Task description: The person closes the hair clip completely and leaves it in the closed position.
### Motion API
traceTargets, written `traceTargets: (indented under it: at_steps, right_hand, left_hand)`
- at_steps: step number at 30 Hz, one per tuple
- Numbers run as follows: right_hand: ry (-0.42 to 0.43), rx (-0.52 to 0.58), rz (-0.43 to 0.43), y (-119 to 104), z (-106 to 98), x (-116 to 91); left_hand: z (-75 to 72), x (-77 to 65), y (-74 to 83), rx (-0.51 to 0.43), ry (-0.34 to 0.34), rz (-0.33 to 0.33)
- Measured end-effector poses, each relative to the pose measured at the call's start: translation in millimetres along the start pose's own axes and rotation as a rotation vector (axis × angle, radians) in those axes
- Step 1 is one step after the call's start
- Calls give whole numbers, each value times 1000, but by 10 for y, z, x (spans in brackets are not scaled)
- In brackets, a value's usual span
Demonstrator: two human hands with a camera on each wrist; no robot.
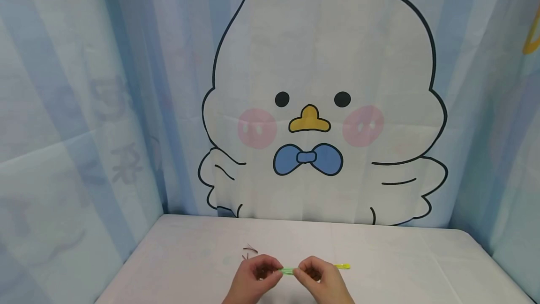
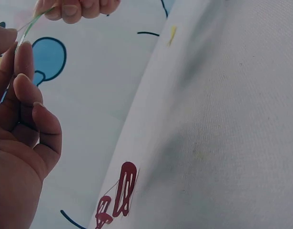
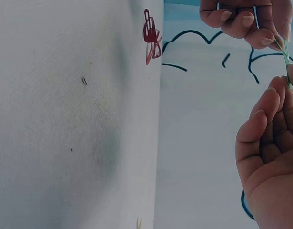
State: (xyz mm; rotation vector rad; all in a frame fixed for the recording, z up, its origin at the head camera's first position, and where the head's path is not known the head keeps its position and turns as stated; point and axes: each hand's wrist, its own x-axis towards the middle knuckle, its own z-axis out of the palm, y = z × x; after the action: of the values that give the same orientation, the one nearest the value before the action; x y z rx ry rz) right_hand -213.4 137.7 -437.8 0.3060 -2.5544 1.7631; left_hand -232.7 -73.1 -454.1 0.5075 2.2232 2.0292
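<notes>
A thin light-green snap hair clip [image 1: 288, 271] spans the gap between both hands, above the white table. My left hand [image 1: 248, 279] pinches one end between thumb and index finger. The other end is pinched by my right hand [image 1: 330, 281]. Fingertips cover both ends of the clip. In the left wrist view the green clip [image 2: 31, 25] looks narrow, seen nearly edge-on. Behind my left hand lie dark red snap hair clips [image 2: 128, 169], at least one large and one smaller. A yellow hair clip [image 1: 345, 266] lies just beyond my right hand.
The white tabletop [image 1: 401, 266] runs back to a curtain [image 1: 303, 60] printed with a cartoon bird. Blue-striped curtains [image 1: 63, 154] also hang at both sides. A tiny dark object [image 3: 84, 81] lies on the white surface in the right wrist view.
</notes>
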Motion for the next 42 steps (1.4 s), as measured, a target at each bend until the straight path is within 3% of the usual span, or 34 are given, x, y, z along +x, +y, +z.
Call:
traceTargets:
  at_steps: [18,24,32,35,42]
  right_hand:
    - [48,-51,-56,-28,59,-22]
    - [61,-59,-71,10,92,-19]
    - [75,-82,-92,14,76,-11]
    - [85,-87,-158,21,83,-13]
    - [151,-199,-434,92,85,-17]
  left_hand:
    - [96,-17,-6,40,136,-13]
    - [115,-24,-4,47,157,-13]
    - [95,-13,-39,6,129,-35]
    - [95,-3,-50,10,134,-46]
    - [101,22,-67,27,144,-76]
